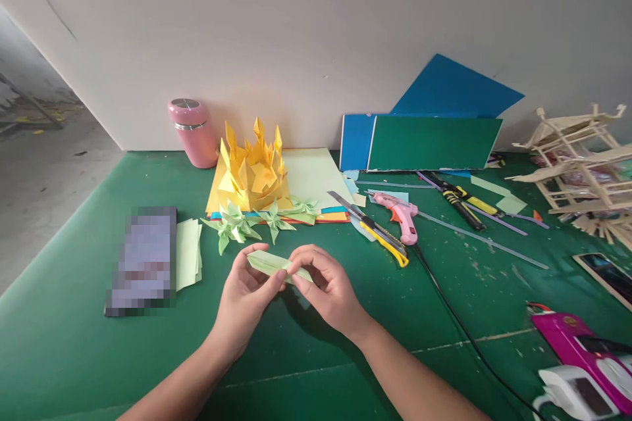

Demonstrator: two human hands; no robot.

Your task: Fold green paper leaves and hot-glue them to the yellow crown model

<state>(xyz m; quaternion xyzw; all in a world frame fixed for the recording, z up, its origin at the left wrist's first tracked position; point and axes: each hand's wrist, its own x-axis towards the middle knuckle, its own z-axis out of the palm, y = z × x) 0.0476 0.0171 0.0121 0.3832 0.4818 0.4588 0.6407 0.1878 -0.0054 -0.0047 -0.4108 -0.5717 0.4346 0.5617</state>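
Both my hands hold one narrow folded piece of light green paper just above the green table. My left hand grips its left part, fingers curled under and thumb on top. My right hand pinches its right end between thumb and fingertips. Just beyond my hands lie several finished light green origami flowers. A small stack of light green paper squares lies to the left.
A yellow folded paper crown sits on coloured sheets beside a pink flask. To the right lie a yellow utility knife, a pink glue gun with its black cord, blue and green card sheets, and a wooden stick model.
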